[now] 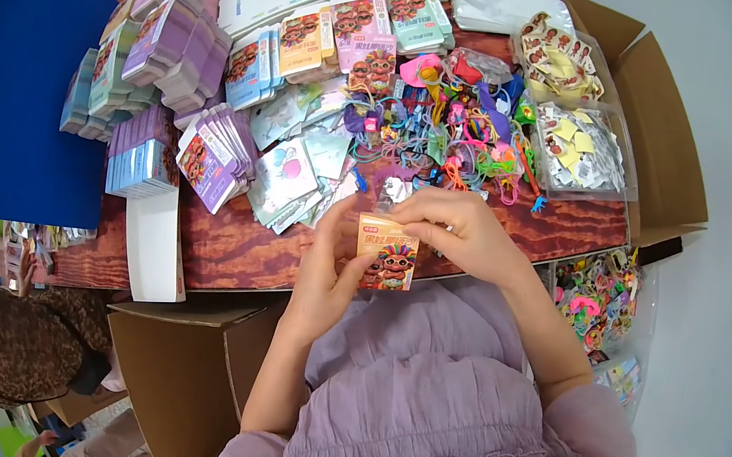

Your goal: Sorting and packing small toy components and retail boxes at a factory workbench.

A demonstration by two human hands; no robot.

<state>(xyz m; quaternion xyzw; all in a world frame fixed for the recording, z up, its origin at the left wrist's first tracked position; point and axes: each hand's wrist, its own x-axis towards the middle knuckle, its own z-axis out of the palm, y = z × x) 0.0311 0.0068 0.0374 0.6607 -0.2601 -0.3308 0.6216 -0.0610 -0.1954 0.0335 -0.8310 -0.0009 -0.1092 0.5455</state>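
Note:
My left hand (pixel 323 265) grips a small orange printed card box (pixel 388 272) by its side, thumb across the front, just above my lap at the table edge. The box stands upright, a cartoon figure with rainbow hair on its face. At its top opening, the fingers of my right hand (pixel 456 228) are pinched together; what they hold, if anything, is hidden. Just beyond my fingers lies a heap of small colourful toys and cords (pixel 457 129). Left of that heap are flat printed sachets (pixel 289 174) in pale green and white.
Stacks of folded boxes (pixel 175 49) fill the left of the table (pixel 239 257), with more bundles at the back. Clear trays of stickers (pixel 565 69) and paper pieces (pixel 581 152) stand at right beside an open carton (pixel 669 132). Another person (pixel 18 337) is at lower left.

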